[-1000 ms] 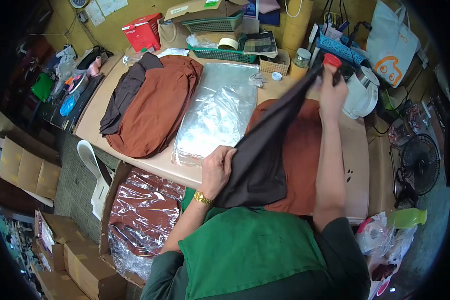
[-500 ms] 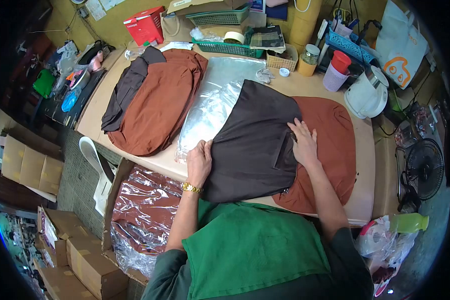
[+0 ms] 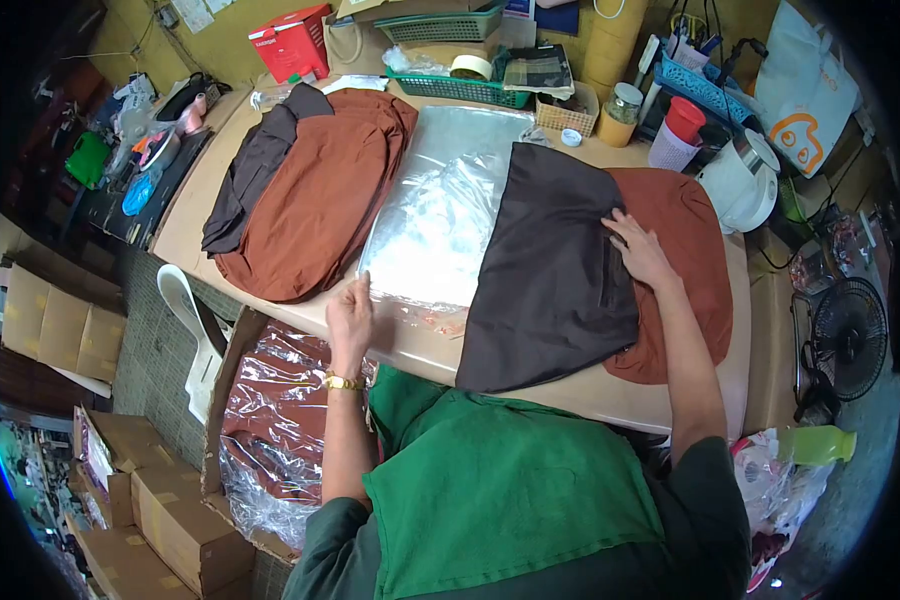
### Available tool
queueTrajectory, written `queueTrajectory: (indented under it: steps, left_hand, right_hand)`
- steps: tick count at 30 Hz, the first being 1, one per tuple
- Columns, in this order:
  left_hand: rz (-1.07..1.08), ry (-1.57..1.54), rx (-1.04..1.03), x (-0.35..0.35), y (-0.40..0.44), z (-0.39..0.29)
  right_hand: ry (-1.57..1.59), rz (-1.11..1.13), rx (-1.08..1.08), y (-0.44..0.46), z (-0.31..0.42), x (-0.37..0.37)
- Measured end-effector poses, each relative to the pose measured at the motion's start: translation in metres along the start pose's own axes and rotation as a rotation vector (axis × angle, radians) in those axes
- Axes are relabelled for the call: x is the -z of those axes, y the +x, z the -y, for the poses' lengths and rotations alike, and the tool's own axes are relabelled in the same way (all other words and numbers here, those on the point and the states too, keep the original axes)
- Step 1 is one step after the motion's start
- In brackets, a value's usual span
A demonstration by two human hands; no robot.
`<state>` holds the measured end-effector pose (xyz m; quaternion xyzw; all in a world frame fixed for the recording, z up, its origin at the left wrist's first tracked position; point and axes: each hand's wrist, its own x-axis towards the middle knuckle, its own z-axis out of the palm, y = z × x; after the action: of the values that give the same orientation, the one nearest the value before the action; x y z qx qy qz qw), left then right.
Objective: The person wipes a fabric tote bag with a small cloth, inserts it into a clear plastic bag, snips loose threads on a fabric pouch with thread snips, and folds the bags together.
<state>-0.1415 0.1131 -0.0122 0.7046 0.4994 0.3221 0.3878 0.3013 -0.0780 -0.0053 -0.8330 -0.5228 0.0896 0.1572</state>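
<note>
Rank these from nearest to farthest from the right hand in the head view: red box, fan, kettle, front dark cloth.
1. Front dark cloth: directly under the right hand.
2. Kettle: up and to the right.
3. Fan: farther right.
4. Red box: far left, at the back.

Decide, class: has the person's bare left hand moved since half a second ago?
Yes: the bare left hand has moved leftward, closer to the white, curved plastic chair.

Probably a garment-packing workshop, folded clothes (image 3: 315,200), plastic bags (image 3: 435,225), cartons (image 3: 185,520)
</note>
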Motion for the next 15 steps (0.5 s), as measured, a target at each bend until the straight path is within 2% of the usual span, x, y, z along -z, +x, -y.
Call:
queueTrajectory:
  steps: [1,2,4,7,8,11,13,14,15]
  left_hand:
    - [0.029,-0.185,-0.019,-0.005,-0.003,-0.001]
    - [0.073,-0.138,-0.054,-0.016,-0.011,-0.012]
    - [0.203,-0.16,-0.114,-0.043,-0.026,-0.037]
    - [0.305,0.079,-0.154,-0.076,-0.045,-0.064]
    - [0.314,0.161,-0.233,-0.088,-0.049,-0.056]
    - [0.403,0.337,-0.303,-0.085,-0.054,-0.054]
    - [0.73,0.19,-0.19,-0.07,-0.049,-0.04]
    - [0.731,0.191,-0.187,-0.064,-0.049,-0.037]
    - [0.753,0.01,-0.086,-0.056,-0.051,-0.036]
  right_hand:
    - [-0.224,-0.055,-0.058,-0.004,0.026,0.01]
    - [-0.224,-0.055,-0.056,-0.009,0.054,0.021]
    - [0.177,-0.244,-0.023,-0.019,0.104,0.029]
    - [0.589,-0.331,0.206,-0.04,0.166,-0.005]
    - [0.695,-0.34,0.281,-0.046,0.186,-0.02]
    - [0.554,-0.269,0.318,-0.049,0.191,-0.067]
    - [0.28,-0.217,0.271,-0.04,0.176,-0.079]
    - [0.354,-0.274,0.223,-0.031,0.172,-0.08]
    - [0.341,-0.271,0.191,-0.022,0.168,-0.076]
